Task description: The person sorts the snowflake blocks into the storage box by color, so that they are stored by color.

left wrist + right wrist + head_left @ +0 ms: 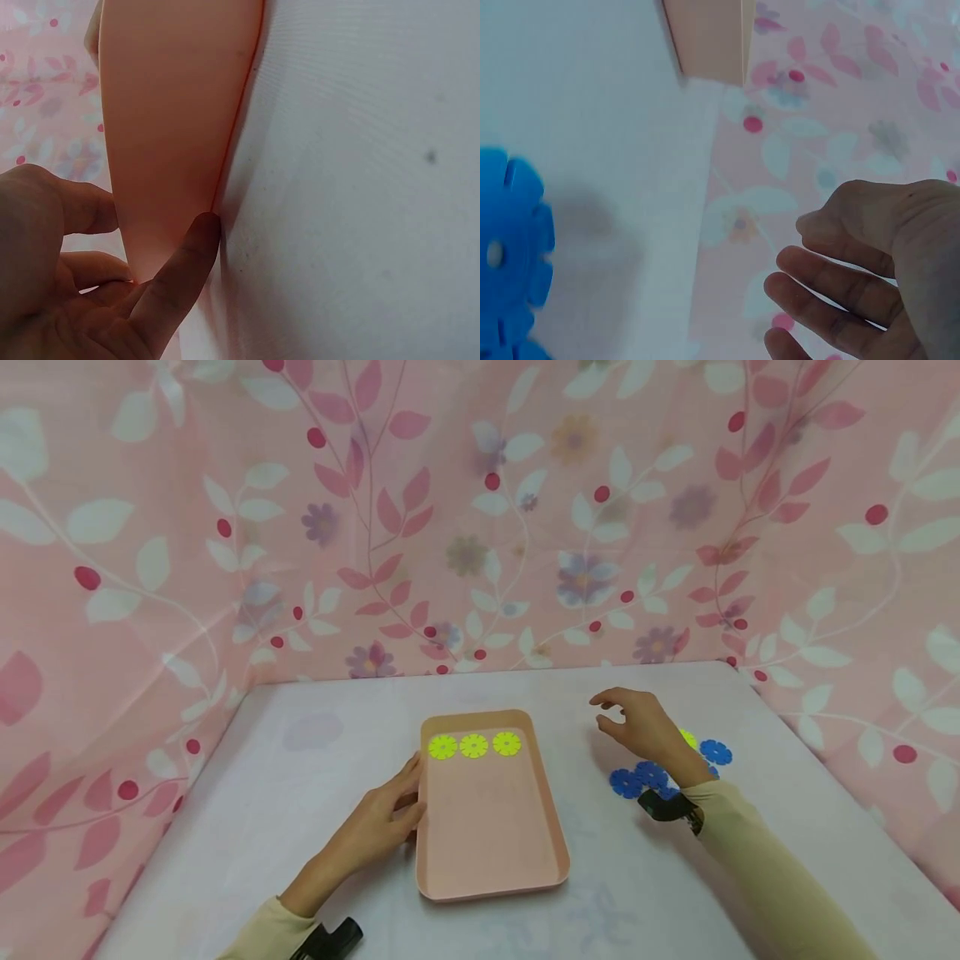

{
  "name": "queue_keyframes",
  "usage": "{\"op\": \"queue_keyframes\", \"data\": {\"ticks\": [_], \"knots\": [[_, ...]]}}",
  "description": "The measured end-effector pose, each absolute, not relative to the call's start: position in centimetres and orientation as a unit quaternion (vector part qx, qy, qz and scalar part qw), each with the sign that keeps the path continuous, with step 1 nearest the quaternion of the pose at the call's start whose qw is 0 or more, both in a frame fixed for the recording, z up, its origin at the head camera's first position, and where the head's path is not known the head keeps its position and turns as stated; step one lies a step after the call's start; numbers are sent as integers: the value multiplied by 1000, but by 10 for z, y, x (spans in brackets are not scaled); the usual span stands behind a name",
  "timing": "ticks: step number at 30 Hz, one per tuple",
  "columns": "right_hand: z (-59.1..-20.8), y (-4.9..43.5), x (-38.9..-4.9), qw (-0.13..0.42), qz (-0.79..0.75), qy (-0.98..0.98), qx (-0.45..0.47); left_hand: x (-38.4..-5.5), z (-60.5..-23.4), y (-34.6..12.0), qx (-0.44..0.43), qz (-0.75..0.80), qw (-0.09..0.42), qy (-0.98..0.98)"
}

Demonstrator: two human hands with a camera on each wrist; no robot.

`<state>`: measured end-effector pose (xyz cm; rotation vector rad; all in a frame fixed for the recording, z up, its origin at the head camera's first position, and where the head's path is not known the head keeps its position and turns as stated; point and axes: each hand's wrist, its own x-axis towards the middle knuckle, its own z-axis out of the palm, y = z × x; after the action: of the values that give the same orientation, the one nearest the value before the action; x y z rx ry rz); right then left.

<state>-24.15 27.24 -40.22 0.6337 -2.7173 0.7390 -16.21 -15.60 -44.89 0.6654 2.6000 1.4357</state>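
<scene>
Flat on the table lies a pink rectangular tray [491, 827]. Three yellow notched plastic discs form a row across its far end: a left disc [442, 747], a middle disc [473, 746] and a right disc [507, 743]. My left hand [373, 820] rests its fingertips against the tray's left side; in the left wrist view a finger [184, 270] touches the foot of the tray wall [176, 112]. Right of the tray, my right hand [643, 727] hovers with loosely bent fingers and nothing between them. Below it lie several blue notched discs [626, 783].
Partly hidden behind the right wrist is another yellow disc [687, 738], beside a separate blue disc [716, 752]. A white cloth covers the table [300, 793]. Pink floral fabric [465, 527] hangs behind the table and along both sides.
</scene>
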Motion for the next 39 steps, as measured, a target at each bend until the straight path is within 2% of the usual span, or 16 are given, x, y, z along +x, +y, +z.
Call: {"op": "queue_keyframes", "data": {"ticks": [5, 20, 39], "knots": [[-403, 292, -241, 110, 263, -940, 188, -162, -449, -155, 219, 480, 56, 848], [-411, 331, -238, 59, 258, -955, 135, -161, -445, -154, 223, 429, 36, 874], [-428, 347, -236, 13, 247, -963, 105, -161, -445, -153, 220, 415, 29, 883]]}}
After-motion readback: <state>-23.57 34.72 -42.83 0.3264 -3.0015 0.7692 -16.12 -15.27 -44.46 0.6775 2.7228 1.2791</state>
